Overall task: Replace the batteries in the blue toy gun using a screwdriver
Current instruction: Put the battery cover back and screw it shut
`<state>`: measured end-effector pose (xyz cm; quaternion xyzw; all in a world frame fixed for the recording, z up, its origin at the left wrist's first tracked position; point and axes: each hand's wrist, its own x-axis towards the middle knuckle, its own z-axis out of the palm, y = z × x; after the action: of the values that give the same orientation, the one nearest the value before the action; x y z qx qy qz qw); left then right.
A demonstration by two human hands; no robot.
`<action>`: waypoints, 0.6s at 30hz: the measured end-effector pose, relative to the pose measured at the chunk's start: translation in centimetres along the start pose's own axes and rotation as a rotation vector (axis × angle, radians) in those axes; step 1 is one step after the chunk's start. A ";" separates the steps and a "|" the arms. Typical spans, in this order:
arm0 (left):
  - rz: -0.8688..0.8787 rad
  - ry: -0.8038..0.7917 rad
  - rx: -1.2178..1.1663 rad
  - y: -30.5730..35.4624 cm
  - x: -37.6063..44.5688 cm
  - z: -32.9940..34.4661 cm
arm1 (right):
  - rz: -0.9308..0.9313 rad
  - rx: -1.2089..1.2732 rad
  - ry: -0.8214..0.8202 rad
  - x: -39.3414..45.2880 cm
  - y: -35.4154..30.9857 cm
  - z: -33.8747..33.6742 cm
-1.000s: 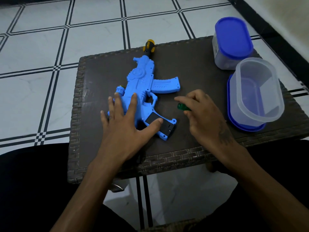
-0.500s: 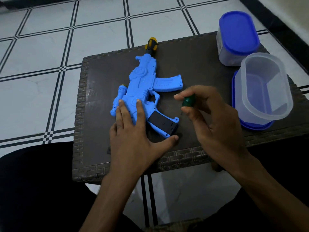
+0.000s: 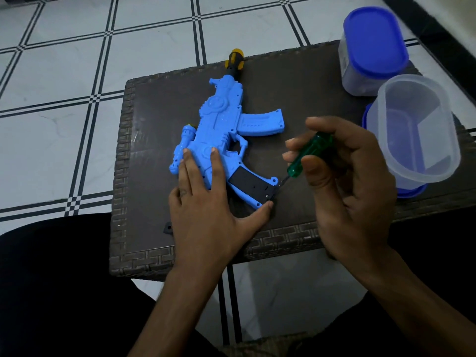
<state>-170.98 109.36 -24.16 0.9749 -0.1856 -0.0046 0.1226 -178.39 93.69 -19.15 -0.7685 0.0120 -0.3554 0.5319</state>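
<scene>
The blue toy gun (image 3: 221,130) lies flat on the dark woven table (image 3: 154,124), muzzle pointing away, its black battery cover (image 3: 248,184) on the grip facing up. My left hand (image 3: 206,210) lies flat on the gun's rear body, fingers spread, thumb at the grip's end. My right hand (image 3: 345,181) holds a green-handled screwdriver (image 3: 307,157) tilted down and to the left. Its thin metal tip reaches the right edge of the battery cover.
A closed clear container with a blue lid (image 3: 371,50) stands at the table's back right. An open clear container (image 3: 417,130) sits on a blue lid near the right edge. A small black piece (image 3: 168,228) lies by my left wrist. Tiled floor surrounds the table.
My right hand lifted the green screwdriver off the table and turned it tip-down toward the battery cover. My left hand slid back along the gun, its thumb settling at the grip's end.
</scene>
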 end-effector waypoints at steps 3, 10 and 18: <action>-0.005 -0.016 -0.012 0.1 0.0 -0.2 | -0.007 -0.001 -0.015 0.1 0.0 0.1; -0.016 -0.028 0.004 0.6 0.1 -0.3 | -0.010 -0.008 -0.021 0.1 0.1 0.0; 0.006 -0.022 0.077 0.9 -0.1 0.1 | -0.048 -0.078 -0.054 0.2 0.1 0.0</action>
<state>-171.38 108.58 -24.05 0.9782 -0.1900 -0.0076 0.0828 -178.21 93.60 -19.18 -0.7979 -0.0071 -0.3466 0.4931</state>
